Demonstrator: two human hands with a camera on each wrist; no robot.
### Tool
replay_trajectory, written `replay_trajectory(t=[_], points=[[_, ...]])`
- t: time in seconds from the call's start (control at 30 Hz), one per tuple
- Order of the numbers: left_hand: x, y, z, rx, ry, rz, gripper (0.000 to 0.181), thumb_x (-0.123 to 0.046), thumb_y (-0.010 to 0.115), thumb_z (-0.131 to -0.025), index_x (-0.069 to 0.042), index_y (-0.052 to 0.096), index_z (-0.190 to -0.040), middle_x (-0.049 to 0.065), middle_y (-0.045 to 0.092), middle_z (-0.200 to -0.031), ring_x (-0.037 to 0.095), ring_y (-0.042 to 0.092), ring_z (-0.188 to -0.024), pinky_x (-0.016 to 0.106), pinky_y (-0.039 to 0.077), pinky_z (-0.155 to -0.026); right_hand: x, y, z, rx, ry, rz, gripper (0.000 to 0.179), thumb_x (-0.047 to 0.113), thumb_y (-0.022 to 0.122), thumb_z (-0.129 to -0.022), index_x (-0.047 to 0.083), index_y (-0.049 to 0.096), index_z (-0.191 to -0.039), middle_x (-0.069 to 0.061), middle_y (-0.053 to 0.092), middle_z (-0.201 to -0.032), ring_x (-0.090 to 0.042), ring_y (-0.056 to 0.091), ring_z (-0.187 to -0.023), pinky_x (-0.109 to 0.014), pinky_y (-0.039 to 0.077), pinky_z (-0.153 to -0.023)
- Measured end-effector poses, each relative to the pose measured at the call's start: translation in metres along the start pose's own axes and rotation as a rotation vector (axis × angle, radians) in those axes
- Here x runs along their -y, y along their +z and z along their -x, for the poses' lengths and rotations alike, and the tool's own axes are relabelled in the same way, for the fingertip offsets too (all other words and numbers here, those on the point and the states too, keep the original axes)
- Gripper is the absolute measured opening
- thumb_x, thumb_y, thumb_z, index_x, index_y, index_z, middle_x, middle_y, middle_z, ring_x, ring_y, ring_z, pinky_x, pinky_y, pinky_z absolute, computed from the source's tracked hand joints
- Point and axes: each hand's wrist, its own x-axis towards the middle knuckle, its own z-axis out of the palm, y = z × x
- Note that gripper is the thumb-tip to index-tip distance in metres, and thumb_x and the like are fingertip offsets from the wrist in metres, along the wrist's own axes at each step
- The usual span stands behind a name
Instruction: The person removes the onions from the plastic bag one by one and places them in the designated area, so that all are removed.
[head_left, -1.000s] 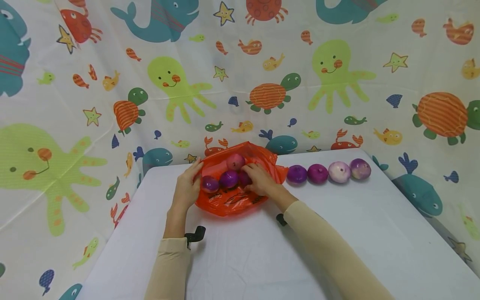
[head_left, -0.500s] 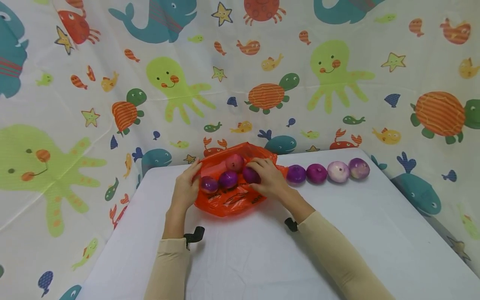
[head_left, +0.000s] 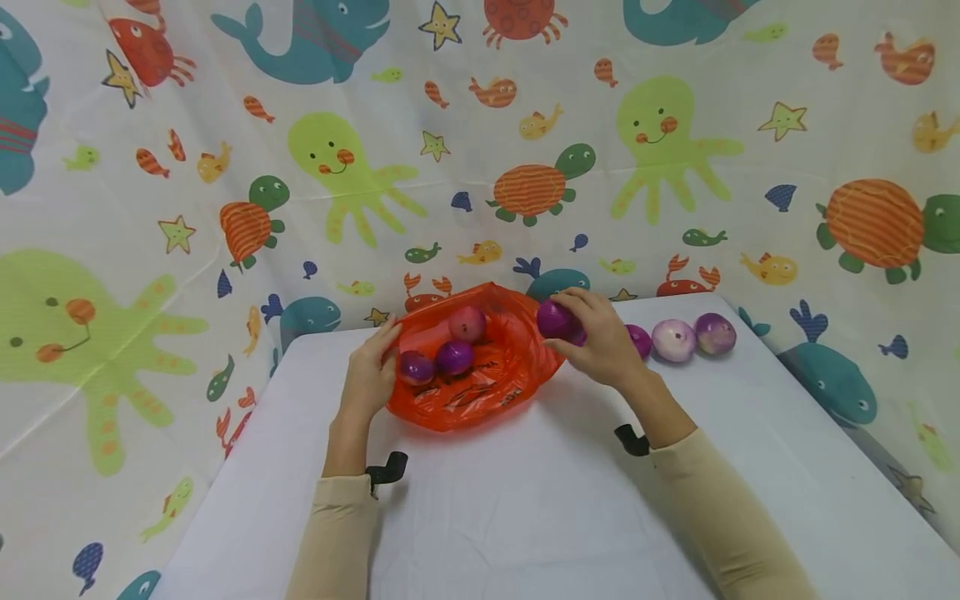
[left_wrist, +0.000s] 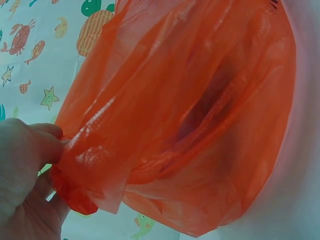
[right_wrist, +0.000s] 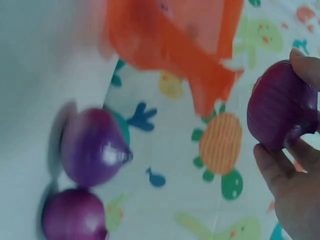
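An orange-red plastic bag (head_left: 480,400) lies with its mouth spread wide on the table. My left hand (head_left: 371,371) pinches the bag's left edge between thumb and fingers; the left wrist view shows the gathered film (left_wrist: 75,192) in that grip. Inside the bag sit two purple onions (head_left: 455,357) and a pinkish round one (head_left: 467,323). My right hand (head_left: 600,337) holds a red onion (head_left: 556,319) in the air just right of the bag. In the right wrist view, thumb and fingertips curl round this onion (right_wrist: 280,105).
A row of onions stands right of the bag: a purple one (right_wrist: 95,147) partly behind my right hand, a magenta one (head_left: 639,340), a pale one (head_left: 674,341) and a purple-white one (head_left: 715,334). Behind the white table (head_left: 480,533) hangs a sea-animal curtain (head_left: 465,108).
My right hand has gripped a red onion in the bag, lifted it out and carried it right. My left hand keeps its hold on the bag's edge.
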Motion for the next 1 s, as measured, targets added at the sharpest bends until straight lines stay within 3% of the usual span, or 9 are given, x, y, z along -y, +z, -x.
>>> replay_trajectory(t=[0.1,0.2,0.43,0.6,0.77,1.0], points=[[0.001,0.0,0.0,-0.002,-0.001,0.001,0.056,0.003,0.058,-0.103,-0.015,0.05,-0.155,0.002,0.043,-0.165,0.03,0.042,-0.153,0.051,0.043,-0.118,-0.016,-0.02,0.004,-0.009,0.059,0.03,0.067,0.026,0.089,-0.084,0.015,0.058,-0.143,-0.013,0.058,-0.145,-0.036,0.052,-0.135,-0.061,0.057,-0.099],[0.001,0.0,-0.001,0.001,0.0,0.002,0.056,0.003,0.057,-0.103,-0.014,0.05,-0.155,0.003,0.043,-0.165,0.031,0.042,-0.153,0.051,0.042,-0.119,-0.032,-0.041,0.011,0.035,0.152,0.079,0.066,0.023,0.087,-0.086,0.012,0.056,-0.144,-0.014,0.056,-0.147,-0.038,0.051,-0.136,-0.064,0.054,-0.103],[0.002,0.0,-0.001,-0.004,0.017,0.01,0.053,0.004,0.057,-0.103,-0.01,0.051,-0.154,0.005,0.044,-0.164,0.032,0.042,-0.152,0.052,0.042,-0.119,-0.073,-0.101,0.031,0.256,0.374,0.162,0.073,0.022,0.087,-0.085,0.004,0.052,-0.146,-0.026,0.049,-0.147,-0.05,0.046,-0.133,-0.074,0.045,-0.105],[0.003,0.0,-0.001,-0.014,0.027,-0.005,0.051,0.002,0.056,-0.104,-0.01,0.053,-0.153,0.006,0.045,-0.163,0.033,0.044,-0.151,0.053,0.041,-0.119,-0.104,-0.133,0.054,0.402,0.542,0.132,0.078,0.027,0.087,-0.085,-0.001,0.048,-0.146,-0.032,0.05,-0.14,-0.052,0.047,-0.126,-0.072,0.05,-0.1],[0.004,0.001,-0.001,-0.012,0.031,0.0,0.051,0.002,0.056,-0.104,-0.01,0.053,-0.153,0.006,0.045,-0.163,0.033,0.044,-0.151,0.053,0.041,-0.119,-0.128,-0.153,0.078,0.48,0.703,0.111,0.085,0.035,0.086,-0.085,-0.003,0.041,-0.147,-0.036,0.048,-0.138,-0.056,0.045,-0.124,-0.069,0.055,-0.092],[0.004,0.002,-0.002,-0.007,0.023,0.004,0.052,0.003,0.056,-0.103,-0.011,0.052,-0.153,0.005,0.044,-0.164,0.032,0.043,-0.152,0.052,0.042,-0.119,-0.146,-0.158,0.093,0.495,0.822,0.127,0.09,0.042,0.088,-0.081,-0.006,0.04,-0.14,-0.038,0.05,-0.134,-0.057,0.045,-0.12,-0.067,0.055,-0.088]])
